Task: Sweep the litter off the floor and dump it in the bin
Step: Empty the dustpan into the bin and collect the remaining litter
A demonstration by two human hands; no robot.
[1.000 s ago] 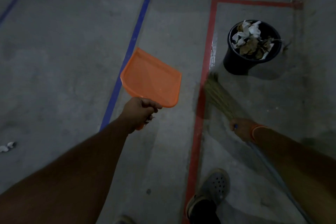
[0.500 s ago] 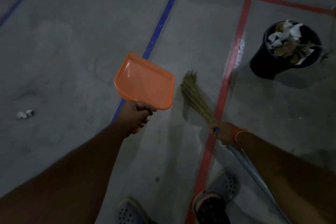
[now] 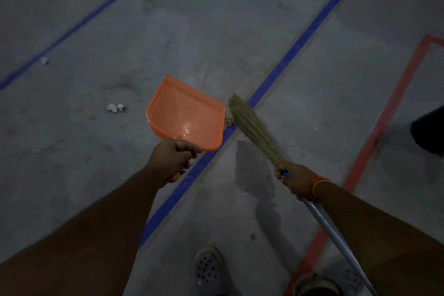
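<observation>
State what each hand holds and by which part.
The left hand grips the orange dustpan by its handle. The right hand grips the broom where the bristles meet the shaft.

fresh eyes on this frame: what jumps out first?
The bright orange dustpan at centre, held above the grey floor by the left hand. Beside it on the right, the straw broom gripped by the right hand, its bristles crossing the blue floor line. Left of the dustpan, small white litter scraps lie on the concrete.
</observation>
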